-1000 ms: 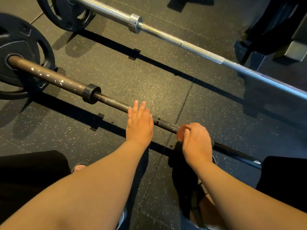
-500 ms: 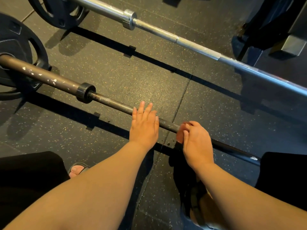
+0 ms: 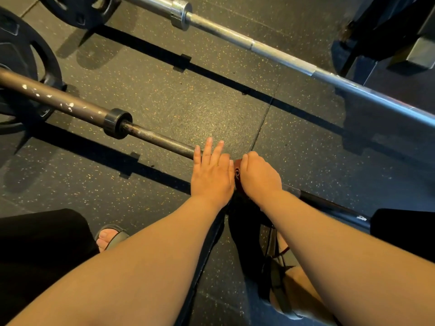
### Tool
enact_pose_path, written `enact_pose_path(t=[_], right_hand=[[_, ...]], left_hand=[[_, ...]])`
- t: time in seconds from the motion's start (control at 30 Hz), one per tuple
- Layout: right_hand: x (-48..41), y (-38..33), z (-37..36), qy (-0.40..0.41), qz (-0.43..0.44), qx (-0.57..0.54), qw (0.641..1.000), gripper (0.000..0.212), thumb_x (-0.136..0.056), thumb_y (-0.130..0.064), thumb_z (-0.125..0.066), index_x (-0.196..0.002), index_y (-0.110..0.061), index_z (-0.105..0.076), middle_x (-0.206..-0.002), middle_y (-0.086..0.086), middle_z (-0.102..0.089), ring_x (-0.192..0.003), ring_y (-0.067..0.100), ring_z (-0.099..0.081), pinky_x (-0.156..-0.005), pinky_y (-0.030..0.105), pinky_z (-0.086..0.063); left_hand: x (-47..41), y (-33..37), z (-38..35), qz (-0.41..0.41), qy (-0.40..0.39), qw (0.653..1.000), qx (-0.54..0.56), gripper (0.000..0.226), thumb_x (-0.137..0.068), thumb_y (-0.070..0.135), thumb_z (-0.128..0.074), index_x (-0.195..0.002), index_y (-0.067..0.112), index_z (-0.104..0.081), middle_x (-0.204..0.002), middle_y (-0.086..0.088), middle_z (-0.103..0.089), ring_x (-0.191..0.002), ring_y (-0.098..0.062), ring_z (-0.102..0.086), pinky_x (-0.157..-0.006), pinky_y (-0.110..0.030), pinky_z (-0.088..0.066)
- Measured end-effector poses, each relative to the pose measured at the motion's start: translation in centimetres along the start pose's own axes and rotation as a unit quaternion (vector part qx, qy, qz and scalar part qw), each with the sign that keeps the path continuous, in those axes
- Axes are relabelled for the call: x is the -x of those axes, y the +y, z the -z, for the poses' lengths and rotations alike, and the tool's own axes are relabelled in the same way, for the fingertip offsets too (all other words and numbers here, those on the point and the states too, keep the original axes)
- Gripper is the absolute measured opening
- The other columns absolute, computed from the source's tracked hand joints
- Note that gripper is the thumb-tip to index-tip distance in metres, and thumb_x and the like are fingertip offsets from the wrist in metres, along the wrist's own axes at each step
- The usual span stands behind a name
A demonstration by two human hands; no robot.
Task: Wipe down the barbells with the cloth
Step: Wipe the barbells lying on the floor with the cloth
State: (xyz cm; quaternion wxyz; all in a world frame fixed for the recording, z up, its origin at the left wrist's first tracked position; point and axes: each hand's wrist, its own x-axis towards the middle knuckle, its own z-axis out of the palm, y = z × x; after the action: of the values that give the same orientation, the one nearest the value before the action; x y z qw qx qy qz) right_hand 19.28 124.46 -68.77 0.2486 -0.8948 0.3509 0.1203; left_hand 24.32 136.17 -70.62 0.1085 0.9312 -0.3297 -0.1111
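Note:
A dark, worn barbell (image 3: 160,141) lies on the rubber floor, running from upper left to lower right. My left hand (image 3: 210,171) rests flat on its shaft with straight fingers. Right beside it, my right hand (image 3: 257,176) is curled over the shaft and grips a reddish-brown cloth (image 3: 237,171), of which only a small patch shows between the two hands. A second, silver barbell (image 3: 270,51) lies farther away, parallel to the first.
Black weight plates sit on the left ends of both bars: one on the dark bar (image 3: 21,62), one on the silver bar (image 3: 77,12). A dark rack base (image 3: 388,36) stands at the upper right. My sandalled feet (image 3: 110,237) are close under the bar.
My right hand with the cloth has slid left along the dark bar and now sits against my left hand, which has itself moved a little right along the shaft.

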Motion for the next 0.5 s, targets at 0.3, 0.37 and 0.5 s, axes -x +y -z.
enact_pose_path(t=[0.3,0.37,0.5], right_hand=[[3.6,2.0,-3.6,0.153,0.101,0.058,0.981,0.041,-0.104,-0.033,-0.034,-0.114,-0.008,-0.064,-0.122,0.014,-0.059,-0.105,0.036,-0.056,-0.1,0.05,-0.041],[2.7,1.1,-2.4,0.146,0.092,0.077,0.982,0.039,-0.104,-0.035,-0.032,-0.103,-0.011,-0.062,-0.105,0.012,-0.061,-0.09,0.035,-0.059,-0.083,0.046,-0.044],[-0.8,-0.3,-0.5,-0.027,-0.005,0.032,0.999,0.036,-0.108,-0.031,-0.029,-0.112,-0.008,-0.056,-0.118,0.017,-0.062,-0.108,0.04,-0.061,-0.084,0.044,-0.045]], left_hand=[[0.3,0.1,-0.2,-0.001,0.016,1.0,-0.013,0.069,-0.099,0.039,0.0,-0.127,0.016,-0.058,-0.167,-0.005,-0.025,-0.157,-0.029,0.004,-0.123,-0.049,0.015],[-0.1,0.2,0.0,-0.002,0.007,1.0,-0.009,0.067,-0.1,0.039,-0.002,-0.128,0.015,-0.058,-0.167,-0.004,-0.025,-0.157,-0.029,0.005,-0.122,-0.048,0.018],[-0.8,0.3,0.3,0.01,-0.015,1.0,-0.011,0.045,-0.108,0.032,-0.018,-0.13,0.016,-0.055,-0.169,-0.002,-0.018,-0.157,-0.028,0.011,-0.121,-0.049,0.019]])
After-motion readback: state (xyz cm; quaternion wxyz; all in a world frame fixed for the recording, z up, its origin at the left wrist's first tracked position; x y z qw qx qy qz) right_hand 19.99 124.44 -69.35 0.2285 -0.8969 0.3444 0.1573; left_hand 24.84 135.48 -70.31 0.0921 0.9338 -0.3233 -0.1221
